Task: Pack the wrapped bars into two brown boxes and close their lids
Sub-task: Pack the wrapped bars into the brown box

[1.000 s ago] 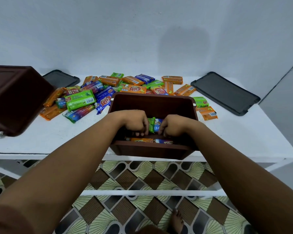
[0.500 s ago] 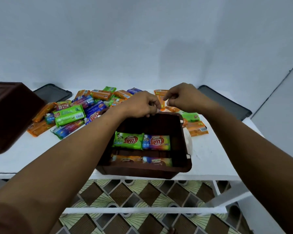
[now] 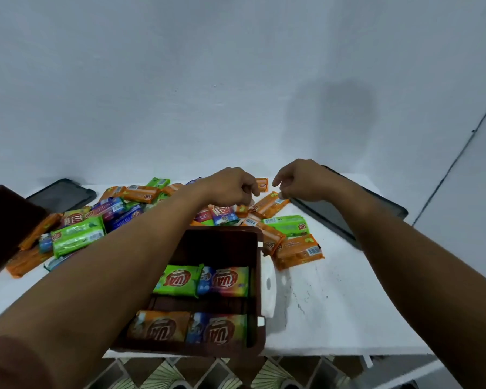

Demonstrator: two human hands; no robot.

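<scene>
An open brown box (image 3: pixel 259 287) stands at the table's front edge. It holds a green bar (image 3: pixel 177 280), an orange bar (image 3: pixel 157 328) and two multicoloured bars (image 3: pixel 227 280). Beyond it lies a loose pile of wrapped bars (image 3: pixel 79 234), orange, green and blue. My left hand (image 3: pixel 227 186) hovers over the pile's middle, its fingers curled down onto the bars; whether it holds one is unclear. My right hand (image 3: pixel 300 179) pinches the far end of an orange bar (image 3: pixel 267 206) with curled fingertips.
A second brown box (image 3: pixel 0 228) stands at the left edge. One dark lid (image 3: pixel 59 195) lies at the back left, another dark lid (image 3: pixel 334 217) under my right forearm. The white table (image 3: pixel 334 304) has bare surface right of the open box. Patterned floor shows below.
Both hands left the inside of the box, where they had set two bars down, and moved out over the pile behind it. The view has tilted up and nearer.
</scene>
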